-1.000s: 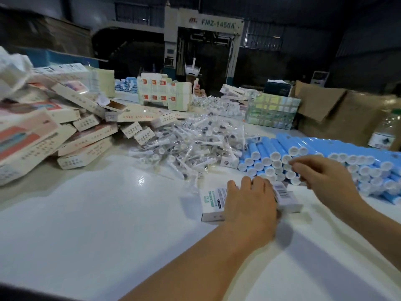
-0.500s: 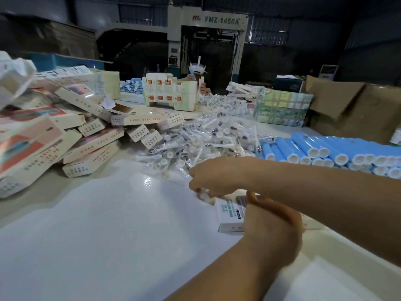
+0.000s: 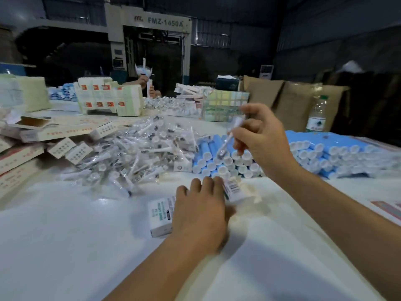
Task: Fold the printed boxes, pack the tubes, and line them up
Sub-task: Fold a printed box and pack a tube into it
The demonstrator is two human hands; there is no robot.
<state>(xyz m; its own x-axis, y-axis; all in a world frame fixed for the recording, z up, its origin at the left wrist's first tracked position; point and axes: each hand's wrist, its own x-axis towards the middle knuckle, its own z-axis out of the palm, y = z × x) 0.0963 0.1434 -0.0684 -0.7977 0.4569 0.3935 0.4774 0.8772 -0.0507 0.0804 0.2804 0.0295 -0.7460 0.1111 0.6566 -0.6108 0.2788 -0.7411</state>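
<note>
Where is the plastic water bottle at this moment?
The water bottle stands upright at the far right of the head view, behind the blue tubes and before the brown cardboard.

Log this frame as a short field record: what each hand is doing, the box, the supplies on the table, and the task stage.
left hand: left hand rests on the small printed box, fingers over its top, on the white table
right hand: right hand raised, pinching a wrapped applicator
supplies: pile of wrapped applicators at centre; stacked blue tubes to the right; flat printed cartons at left
background: water bottle at far right
stage: item picked up, not yet in the box
</note>
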